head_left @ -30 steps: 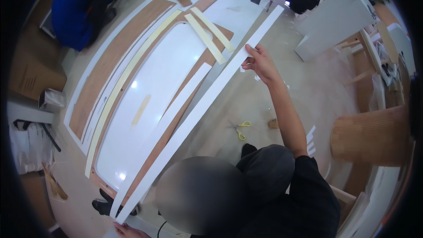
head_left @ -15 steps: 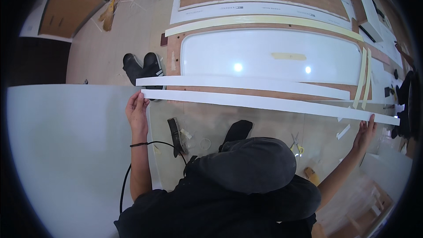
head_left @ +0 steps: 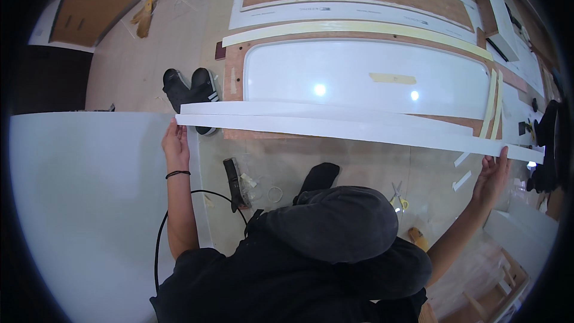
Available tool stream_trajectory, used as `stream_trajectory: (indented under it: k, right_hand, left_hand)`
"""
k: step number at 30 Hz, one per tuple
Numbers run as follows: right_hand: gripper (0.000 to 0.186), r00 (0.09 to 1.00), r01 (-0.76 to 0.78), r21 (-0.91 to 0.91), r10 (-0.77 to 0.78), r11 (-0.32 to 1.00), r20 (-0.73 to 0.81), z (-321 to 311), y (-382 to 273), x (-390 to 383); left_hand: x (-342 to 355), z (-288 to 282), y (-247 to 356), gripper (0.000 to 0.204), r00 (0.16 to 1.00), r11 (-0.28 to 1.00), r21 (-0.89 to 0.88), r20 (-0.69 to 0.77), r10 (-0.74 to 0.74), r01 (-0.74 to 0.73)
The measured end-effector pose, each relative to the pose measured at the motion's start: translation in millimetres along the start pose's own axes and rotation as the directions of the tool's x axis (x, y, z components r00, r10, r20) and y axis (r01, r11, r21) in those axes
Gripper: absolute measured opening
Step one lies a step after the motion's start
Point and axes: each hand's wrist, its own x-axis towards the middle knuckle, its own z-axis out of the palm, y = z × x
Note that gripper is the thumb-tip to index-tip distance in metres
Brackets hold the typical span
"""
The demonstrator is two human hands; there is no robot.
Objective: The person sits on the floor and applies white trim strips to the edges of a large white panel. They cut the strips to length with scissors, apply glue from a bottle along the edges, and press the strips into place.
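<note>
I hold a long, narrow white strip (head_left: 359, 134) level in front of me, one hand near each end. My left hand (head_left: 174, 142) is closed, its fingertips pinching the strip's left end. At the right, my right hand (head_left: 494, 174) grips it from below, with the thumb on its front and a short length sticking out past the fingers. Just behind lies a second white strip (head_left: 263, 109) on the near side of a wooden frame (head_left: 235, 93). The held strip partly overlaps it in view. A glossy white panel (head_left: 299, 72) sits inside the frame.
Dark shoes (head_left: 203, 87) stand left of the frame. Yellow-handled scissors (head_left: 398, 198), a dark tool (head_left: 232, 182) and tape scraps (head_left: 461, 180) lie on the floor. A large white board (head_left: 89, 203) fills the left side. A cable (head_left: 160, 233) runs past my left arm.
The held strip has moved left at its left end and up toward the second strip, narrowing the gap between them. My left hand has shifted left and slightly up; the right has risen slightly.
</note>
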Motion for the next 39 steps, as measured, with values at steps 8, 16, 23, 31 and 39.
stream_trajectory:
  k: [8,16,23,31,39]
  right_hand:
    - [0.03,0.995,0.017,-0.019,-0.019,1.0,-0.1,12,3,-21]
    - [0.045,0.991,-0.017,-0.091,0.005,0.996,-0.136,44,11,-24]
    - [0.045,0.981,-0.083,-0.044,0.074,0.996,-0.177,43,33,-21]
    - [0.043,0.975,-0.101,-0.026,0.093,0.995,-0.204,42,44,-22]
    - [0.045,0.968,-0.083,-0.045,0.069,0.996,-0.24,37,50,-25]
  left_hand:
    - [76,-54,-27,0.032,0.958,0.998,0.058,0.282,-0.054,0.039]
    - [77,-39,-10,0.035,0.98,0.996,-0.011,0.182,-0.084,0.087]
    - [60,-27,-3,0.035,0.984,0.996,0.044,0.158,-0.081,0.075]
    - [58,-24,4,0.036,0.99,0.997,0.062,0.133,-0.05,0.042]
    - [56,-24,8,0.036,0.966,0.995,0.056,0.24,-0.092,0.081]
